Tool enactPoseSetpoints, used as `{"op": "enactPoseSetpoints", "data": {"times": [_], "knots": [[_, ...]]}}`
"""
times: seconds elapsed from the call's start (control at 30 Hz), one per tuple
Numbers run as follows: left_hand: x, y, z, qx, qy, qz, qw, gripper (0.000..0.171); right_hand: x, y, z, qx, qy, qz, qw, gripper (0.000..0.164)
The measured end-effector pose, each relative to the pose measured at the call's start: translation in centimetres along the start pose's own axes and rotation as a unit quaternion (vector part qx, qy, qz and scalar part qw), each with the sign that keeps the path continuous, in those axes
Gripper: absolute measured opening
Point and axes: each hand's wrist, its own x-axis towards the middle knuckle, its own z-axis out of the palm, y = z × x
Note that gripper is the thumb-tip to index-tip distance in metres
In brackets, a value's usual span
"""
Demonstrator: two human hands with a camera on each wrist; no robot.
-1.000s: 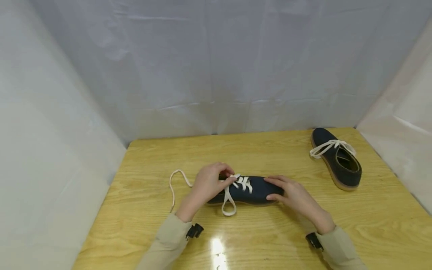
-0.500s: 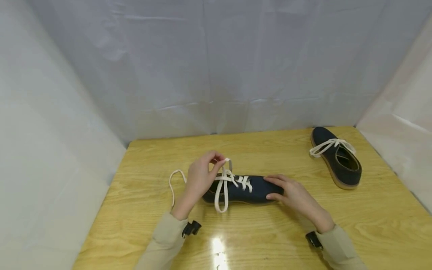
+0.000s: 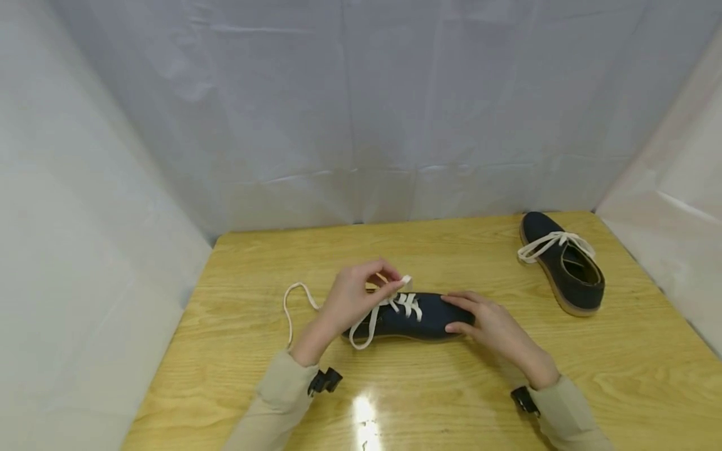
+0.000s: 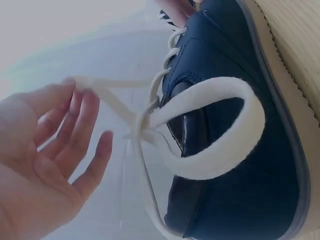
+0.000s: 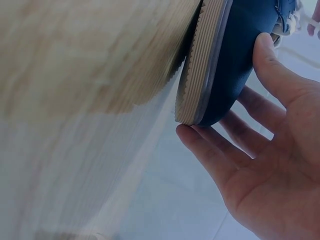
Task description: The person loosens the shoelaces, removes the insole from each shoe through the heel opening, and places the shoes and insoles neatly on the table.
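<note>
A navy shoe [image 3: 425,319] lies on the table, toe to the right, with white lacing across its top. My left hand [image 3: 351,299] pinches a white shoelace [image 4: 112,102] between thumb and index finger, just above the lacing; its other fingers are bent loosely. From the knot, a lace loop [image 4: 252,120] droops over the near side of the shoe. My right hand [image 3: 497,326] grips the toe, thumb on the near side and fingers over the far side. In the right wrist view, one fingertip meets the tan ribbed sole [image 5: 197,75] at the toe.
A matching navy shoe [image 3: 586,297] with its lace tied in a bow stands at the back right of the wooden table [image 3: 451,394]. One long lace end [image 3: 289,307] curls over the tabletop left of my left hand. Pale sheeting [image 3: 361,113] encloses the back and sides.
My left hand rose from the lacing and drew the lace up and left, then swung right and slightly down. The near loop shifted left. My right hand stayed on the toe.
</note>
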Motion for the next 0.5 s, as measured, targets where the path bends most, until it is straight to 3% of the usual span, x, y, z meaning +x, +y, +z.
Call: {"op": "enactPoseSetpoints", "data": {"times": [0.13,0.3,0.4,0.5], "knots": [[-0.1,-0.1,0.0,0.012,-0.004,-0.014,0.9998,0.015,0.0,0.0,0.1,-0.002,0.001,0.001,1.0,0.056],[-0.3,-0.9,-0.7,0.111,0.037,-0.07,0.9906,0.022,0.1,0.1,0.2,-0.003,0.002,0.0,1.0,0.058],[-0.6,-1.3,-1.1,0.152,0.003,-0.122,0.9809,0.027,0.1,0.1,0.3,-0.003,0.003,0.0,1.0,0.059],[-1.0,-1.5,-1.3,0.169,-0.042,-0.142,0.9744,0.023,0.0,0.1,0.3,-0.003,0.004,0.0,1.0,0.058]]}}
